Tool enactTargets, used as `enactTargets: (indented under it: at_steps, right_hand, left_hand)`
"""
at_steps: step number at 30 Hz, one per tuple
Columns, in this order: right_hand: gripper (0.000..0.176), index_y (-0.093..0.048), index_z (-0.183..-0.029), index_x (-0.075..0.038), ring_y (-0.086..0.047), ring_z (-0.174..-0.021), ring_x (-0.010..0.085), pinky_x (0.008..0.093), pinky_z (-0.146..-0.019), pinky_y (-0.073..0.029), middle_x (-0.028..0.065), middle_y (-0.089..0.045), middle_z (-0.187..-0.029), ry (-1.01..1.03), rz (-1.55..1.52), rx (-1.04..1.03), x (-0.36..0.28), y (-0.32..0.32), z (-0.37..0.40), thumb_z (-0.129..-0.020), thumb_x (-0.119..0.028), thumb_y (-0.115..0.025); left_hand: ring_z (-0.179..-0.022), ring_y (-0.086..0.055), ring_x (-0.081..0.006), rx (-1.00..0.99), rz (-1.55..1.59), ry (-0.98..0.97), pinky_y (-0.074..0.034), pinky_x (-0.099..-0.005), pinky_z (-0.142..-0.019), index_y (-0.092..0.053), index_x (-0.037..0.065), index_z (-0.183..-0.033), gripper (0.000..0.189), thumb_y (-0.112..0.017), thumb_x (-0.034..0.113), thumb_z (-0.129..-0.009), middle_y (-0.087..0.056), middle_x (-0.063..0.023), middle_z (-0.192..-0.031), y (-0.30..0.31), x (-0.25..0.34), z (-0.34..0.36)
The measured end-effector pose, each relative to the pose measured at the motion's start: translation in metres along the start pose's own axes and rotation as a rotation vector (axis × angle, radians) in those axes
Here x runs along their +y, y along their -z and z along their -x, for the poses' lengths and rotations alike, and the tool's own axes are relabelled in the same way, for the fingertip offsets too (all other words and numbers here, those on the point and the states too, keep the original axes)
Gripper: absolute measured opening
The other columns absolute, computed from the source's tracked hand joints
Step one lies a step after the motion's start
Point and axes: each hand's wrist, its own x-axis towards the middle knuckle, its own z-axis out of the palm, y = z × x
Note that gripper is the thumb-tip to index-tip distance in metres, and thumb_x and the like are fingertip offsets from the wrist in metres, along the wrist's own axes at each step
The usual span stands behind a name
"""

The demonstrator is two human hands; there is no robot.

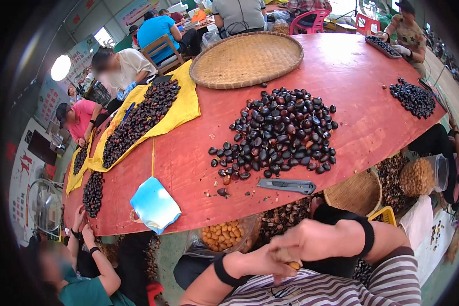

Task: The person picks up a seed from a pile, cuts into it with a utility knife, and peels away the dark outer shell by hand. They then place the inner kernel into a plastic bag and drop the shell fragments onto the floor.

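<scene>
My left hand [265,261] and my right hand [311,239] meet low in front of my striped shirt. A small yellow-orange nut kernel [294,265] shows between the fingers of my left hand. Over it the right hand is closed in a pinch, blurred, and what it grips is hidden. Just behind my hands, a clear plastic container holds several peeled kernels [222,235]. On the red table lies a large pile of dark glossy nuts [285,133]. A grey utility knife [286,185] lies near the table's front edge.
A round woven tray [247,59] sits on the far side of the table [362,97]. A blue-and-white mask [155,205] lies at the left. Yellow sheets [186,104] bear more nuts. Below are a basket [353,195] and nut shells [285,220]. Co-workers sit around.
</scene>
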Motion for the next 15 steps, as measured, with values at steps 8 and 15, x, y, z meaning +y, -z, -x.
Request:
enactTargets:
  at_steps: [8,15]
  right_hand:
    - [0.026,-0.054,-0.101,-0.012,-0.056,-0.066,0.0294,0.0375,-0.056,-0.045,0.0133,-0.057,-0.069,-0.128,0.299,0.410,0.025,0.004,0.009,-0.076,-0.018,-0.054]
    - [0.036,-0.048,-0.112,-0.010,-0.058,-0.059,0.0179,0.0265,-0.055,-0.045,0.0131,-0.059,-0.074,-0.108,-0.080,0.386,0.022,-0.010,0.008,-0.077,-0.012,-0.054]
  left_hand:
    - [-0.077,-0.053,-0.0069,0.462,0.339,-0.383,-0.045,-0.0203,-0.072,-0.048,0.002,-0.111,0.041,-0.059,-0.001,-0.072,-0.055,-0.0010,-0.089,0.027,-0.007,0.013]
    - [-0.083,-0.055,-0.0118,0.484,0.344,-0.461,-0.046,-0.0240,-0.074,-0.047,0.005,-0.112,0.032,-0.052,0.011,-0.081,-0.055,-0.0050,-0.096,0.029,-0.007,0.016]
